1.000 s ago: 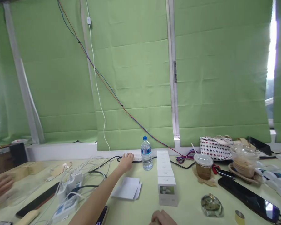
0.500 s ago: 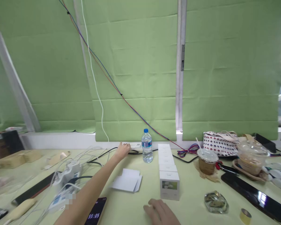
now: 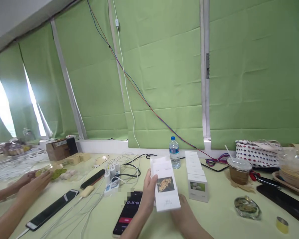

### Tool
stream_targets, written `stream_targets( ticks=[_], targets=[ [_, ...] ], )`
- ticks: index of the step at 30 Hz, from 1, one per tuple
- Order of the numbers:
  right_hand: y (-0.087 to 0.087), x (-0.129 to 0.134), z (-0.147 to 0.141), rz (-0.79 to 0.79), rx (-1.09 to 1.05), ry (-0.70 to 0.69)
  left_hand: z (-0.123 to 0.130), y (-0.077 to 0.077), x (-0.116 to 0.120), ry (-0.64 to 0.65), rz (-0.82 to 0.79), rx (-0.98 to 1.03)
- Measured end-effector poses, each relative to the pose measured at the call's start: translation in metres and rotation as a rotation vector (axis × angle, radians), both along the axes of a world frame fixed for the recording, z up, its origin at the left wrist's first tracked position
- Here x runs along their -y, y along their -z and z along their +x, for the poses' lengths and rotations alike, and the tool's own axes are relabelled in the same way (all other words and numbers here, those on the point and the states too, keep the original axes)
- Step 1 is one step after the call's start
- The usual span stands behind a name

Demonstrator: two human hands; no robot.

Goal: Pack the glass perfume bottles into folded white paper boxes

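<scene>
A flat white printed carton point(image 3: 165, 199), bearing a picture of yellowish dried flowers, is held up in front of me at a tilt. My left hand point(image 3: 147, 196) grips its left edge, thumb on the front. At the lower right edge is my right hand point(image 3: 183, 212), its fingers hidden behind the carton, so its grip does not show. Right of it, a row of white boxes point(image 3: 197, 187) stands on the table, the front one with a green picture. A phone point(image 3: 128, 212) showing a timer lies partly behind my left forearm.
A water bottle point(image 3: 174, 154) stands behind the carton. Left are a power strip point(image 3: 112, 186) with tangled cables, a second phone point(image 3: 52, 209) and another person's hands point(image 3: 37, 181). On the right are a drink cup point(image 3: 239, 172), a glass dish point(image 3: 247, 207) and a tape roll point(image 3: 282, 225).
My left hand has come back from the far table edge and now holds the carton. My right hand has risen to it. White sheets no longer show on the table. The view has swung left.
</scene>
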State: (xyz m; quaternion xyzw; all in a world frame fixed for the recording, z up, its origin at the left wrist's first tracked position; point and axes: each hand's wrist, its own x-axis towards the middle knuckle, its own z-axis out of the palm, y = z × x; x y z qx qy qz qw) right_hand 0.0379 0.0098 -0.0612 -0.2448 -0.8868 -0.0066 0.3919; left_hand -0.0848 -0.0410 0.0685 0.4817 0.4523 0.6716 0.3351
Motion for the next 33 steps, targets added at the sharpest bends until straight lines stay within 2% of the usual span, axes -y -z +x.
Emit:
stream_targets(
  ticks=[1,3,5,7,10,12,14,17,22,26,29,33],
  targets=[
    [0.008,0.006,0.019,0.085,-0.023,-0.007,0.01,0.004,0.002,0.039,0.018,0.104],
    [0.018,0.016,0.063,0.282,-0.047,-0.049,0.027,0.009,0.0,0.078,0.048,0.185],
    [0.014,0.023,0.107,0.338,0.032,-0.084,0.038,0.012,-0.003,0.14,0.066,0.207],
    [-0.005,0.029,0.144,0.203,0.022,-0.079,0.045,0.016,-0.002,0.205,0.054,0.191],
    [-0.042,0.033,0.172,-0.197,-0.093,0.016,0.048,0.026,0.005,0.257,-0.033,0.147],
    [-0.058,0.036,0.175,-0.351,-0.123,0.03,0.047,0.032,0.009,0.29,-0.089,0.143],
    [-0.064,0.039,0.17,-0.408,-0.052,-0.008,0.045,0.034,0.009,0.291,-0.103,0.166],
    [-0.06,0.047,0.159,-0.424,0.127,-0.063,0.042,0.034,0.005,0.242,-0.067,0.206],
    [-0.057,0.049,0.161,-0.477,0.231,0.02,0.041,0.037,0.003,0.254,-0.035,0.204],
    [-0.06,0.041,0.176,-0.457,0.227,0.055,0.044,0.041,0.007,0.245,-0.035,0.15],
    [-0.064,0.041,0.181,-0.392,0.141,0.061,0.046,0.041,0.011,0.131,-0.051,0.117],
    [-0.072,0.05,0.172,-0.313,0.172,-0.063,0.046,0.039,0.014,0.066,-0.082,0.063]
  ],
)
